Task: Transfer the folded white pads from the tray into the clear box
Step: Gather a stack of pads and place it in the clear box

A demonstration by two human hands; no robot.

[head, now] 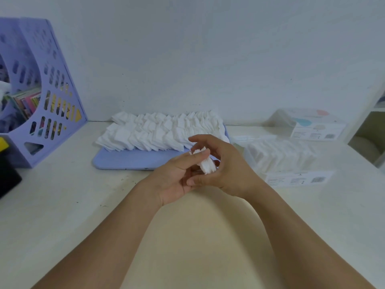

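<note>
Two hands meet above a cream table [62,205]: the left hand [177,178] and right hand [227,170] both pinch a small stack of folded white pads [205,163] between curled fingers. Behind them, many more pads [158,130] cover a blue tray [125,159]. Right of the hands stands the clear box [291,161], partly filled with pads.

both my forearms reach in from the near edge; left hand [177,176] and right hand [225,167] meet mid-scene, fingers [198,156] curled, pinching together.
</note>
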